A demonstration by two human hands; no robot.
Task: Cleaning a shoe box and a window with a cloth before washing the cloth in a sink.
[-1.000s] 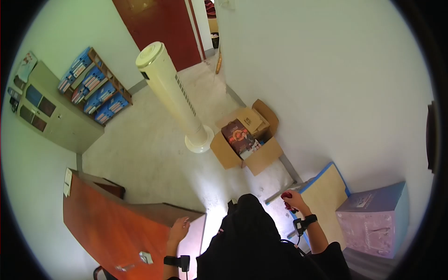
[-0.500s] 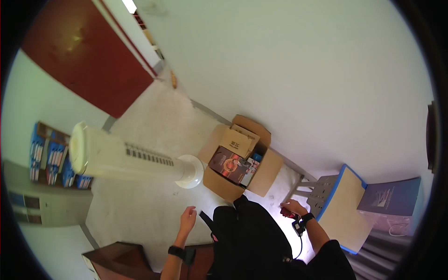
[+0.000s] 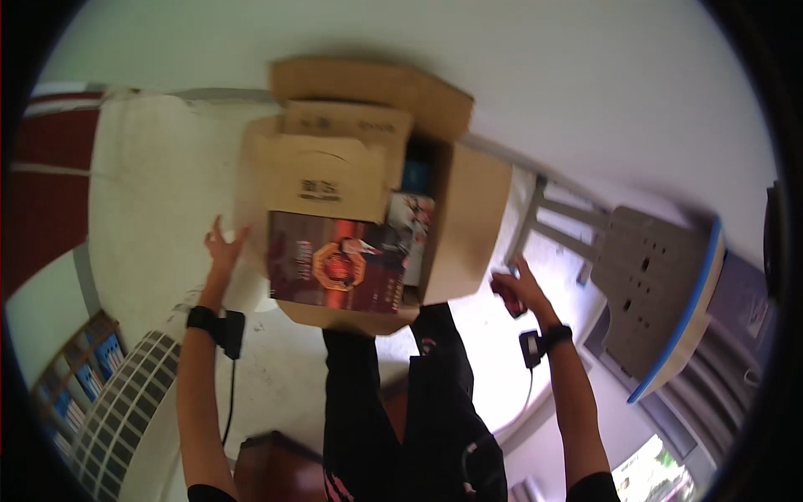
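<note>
A large open cardboard box (image 3: 468, 222) stands on the floor in front of my legs, its flaps folded outward. Inside lie a dark maroon printed box (image 3: 293, 255), brown carton pieces (image 3: 335, 163) and a blue item (image 3: 415, 176). My left hand (image 3: 224, 249) is beside the box's left flap, fingers spread, holding nothing. Off the box's right side, my right hand (image 3: 525, 287) is closed around a small dark red object (image 3: 507, 294), whose kind I cannot make out. Both wrists wear black straps with small cabled devices.
To the right is a grey chair (image 3: 640, 280) with a blue-edged tabletop (image 3: 682, 335). A white tower fan (image 3: 138, 410) with a grille is at lower left, near a shelf of blue binders (image 3: 92, 368). A brown wooden piece of furniture (image 3: 276, 468) is at the bottom.
I have come closer to the cardboard box, which now looks larger and sits in front of my legs. My left hand has moved to its left side; the right still holds the red object.
</note>
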